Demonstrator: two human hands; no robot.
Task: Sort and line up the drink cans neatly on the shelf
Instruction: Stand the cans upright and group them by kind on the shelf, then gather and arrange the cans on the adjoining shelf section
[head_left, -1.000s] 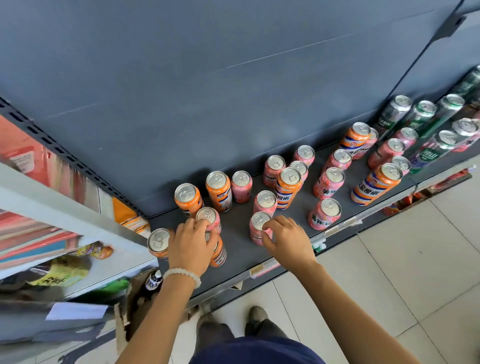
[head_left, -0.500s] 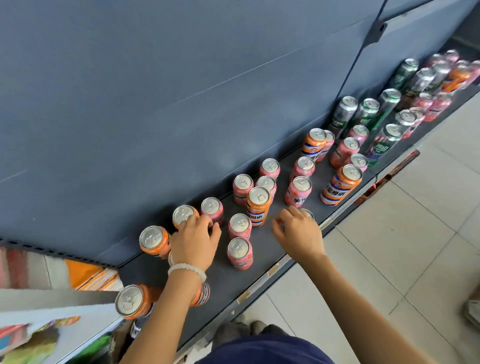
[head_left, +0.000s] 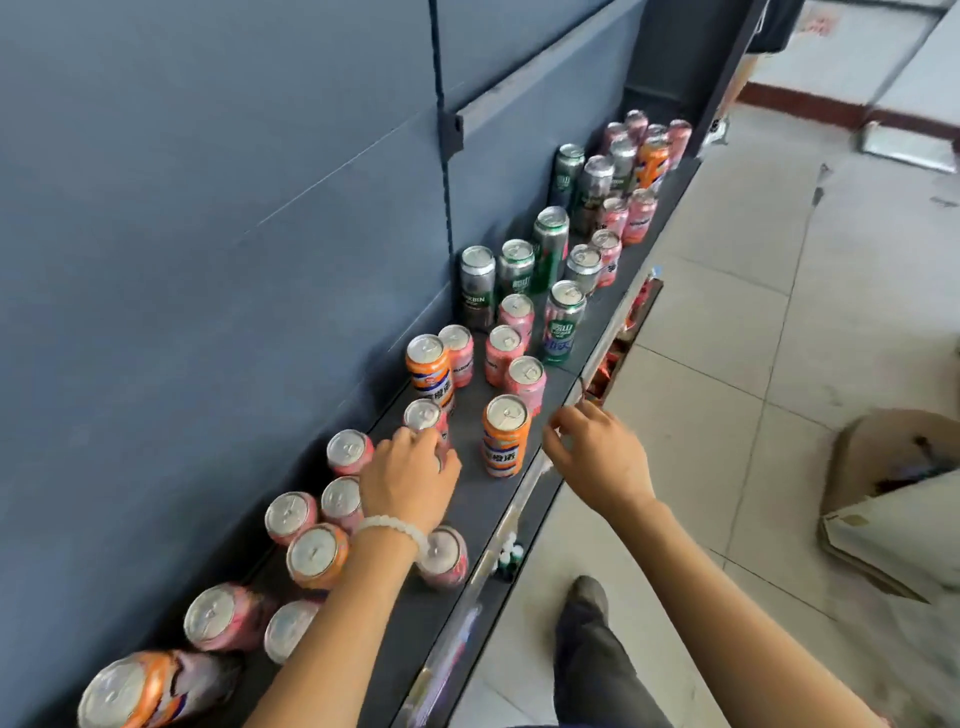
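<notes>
Many drink cans stand mixed on a dark grey shelf (head_left: 470, 501): pink, orange, green and dark ones. My left hand (head_left: 410, 480), with a bead bracelet, closes its fingers around a small pink can (head_left: 423, 415) near the back panel. A tall orange can (head_left: 506, 436) stands just to its right. My right hand (head_left: 597, 457) hovers at the shelf's front edge, right of that orange can, fingers apart and holding nothing. Another orange can (head_left: 428, 366) stands behind the pink one. Green cans (head_left: 563, 322) and dark cans (head_left: 477, 286) stand farther along.
A blue-grey back panel (head_left: 234, 234) runs behind the cans. A price rail (head_left: 519, 499) edges the shelf, with goods on a lower shelf (head_left: 605, 364). On the tiled floor sit an open cardboard box (head_left: 893, 499) and my shoe (head_left: 587, 597).
The view has swung right along the shelf. Both hands moved right: the left left the near cans for a pink can farther on, and the right came off the cans to the front edge.
</notes>
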